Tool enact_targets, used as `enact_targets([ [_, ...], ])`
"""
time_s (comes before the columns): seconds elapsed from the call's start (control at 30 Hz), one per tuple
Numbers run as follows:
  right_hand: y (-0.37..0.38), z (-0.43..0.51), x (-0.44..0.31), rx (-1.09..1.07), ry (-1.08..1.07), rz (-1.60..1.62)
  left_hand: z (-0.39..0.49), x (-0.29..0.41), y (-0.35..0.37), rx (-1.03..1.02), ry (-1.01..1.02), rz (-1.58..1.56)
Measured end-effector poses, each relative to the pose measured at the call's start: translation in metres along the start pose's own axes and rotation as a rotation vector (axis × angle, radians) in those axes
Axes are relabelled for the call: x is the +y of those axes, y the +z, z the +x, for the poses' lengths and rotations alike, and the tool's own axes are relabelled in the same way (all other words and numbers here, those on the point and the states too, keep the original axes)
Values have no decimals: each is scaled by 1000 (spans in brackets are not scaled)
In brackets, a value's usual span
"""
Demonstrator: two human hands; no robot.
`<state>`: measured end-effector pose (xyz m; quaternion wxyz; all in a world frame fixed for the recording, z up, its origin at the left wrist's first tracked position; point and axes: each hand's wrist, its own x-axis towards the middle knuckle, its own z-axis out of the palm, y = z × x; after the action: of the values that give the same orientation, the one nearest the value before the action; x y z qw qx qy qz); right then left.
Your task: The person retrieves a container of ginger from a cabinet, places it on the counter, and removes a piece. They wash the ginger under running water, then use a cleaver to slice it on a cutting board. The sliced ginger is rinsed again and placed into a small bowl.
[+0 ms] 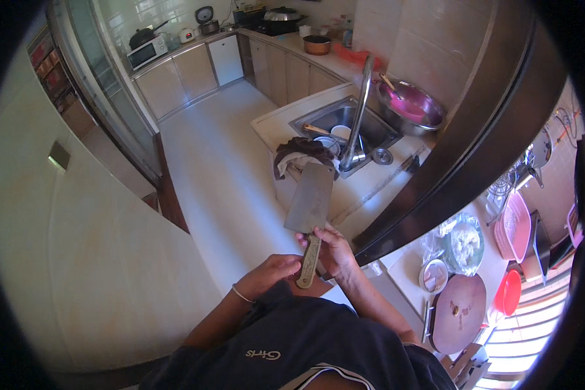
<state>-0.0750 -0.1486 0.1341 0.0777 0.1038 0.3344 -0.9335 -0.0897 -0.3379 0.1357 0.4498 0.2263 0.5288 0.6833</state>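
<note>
A broad cleaver (312, 200) is held in front of my body, its blade pointing away from me over the counter edge. My right hand (335, 248) grips it where the blade meets the pale patterned handle. Close against the handle's left side is my left hand (275, 273), fingers bent and a band on the wrist; whether it touches the handle is hard to tell. Beyond the blade lies a dark and beige cloth (304, 152) by the sink (339, 114), which holds white bowls (340, 132) and a wooden-handled utensil under a tall metal faucet (363, 109).
A metal basin (410, 124) with a pink item stands beside the sink. At right, a round cutting board (458, 312), a bowl (433, 276) and plastic-wrapped food (463, 243) rest on a side counter past a dark door frame (438, 180). A pale wall panel (102, 243) curves along the left.
</note>
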Motion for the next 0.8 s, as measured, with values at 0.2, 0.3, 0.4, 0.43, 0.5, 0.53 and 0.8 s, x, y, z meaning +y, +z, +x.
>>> enact_targets([
  [0.2,9,59,-28,12,-54,-17,57,41,-53,-105,-39,-51],
  [0.3,10,106,-35,87,-108,-32,104,59,-76,-76,-27,-140],
  [0.4,6,168,-45,187,-189,-194,144,82,-117,-17,-49,-114],
  [0.43,3,186,-48,259,-196,-276,156,91,-136,-43,-78,-109],
  [0.5,-7,212,-55,493,-430,-510,175,111,-177,-90,-129,-107],
  [0.53,-15,218,-65,536,-628,-592,186,122,-195,-111,-146,-74],
  [0.8,-133,257,-154,1094,-728,-917,292,166,-278,-294,-288,-11],
])
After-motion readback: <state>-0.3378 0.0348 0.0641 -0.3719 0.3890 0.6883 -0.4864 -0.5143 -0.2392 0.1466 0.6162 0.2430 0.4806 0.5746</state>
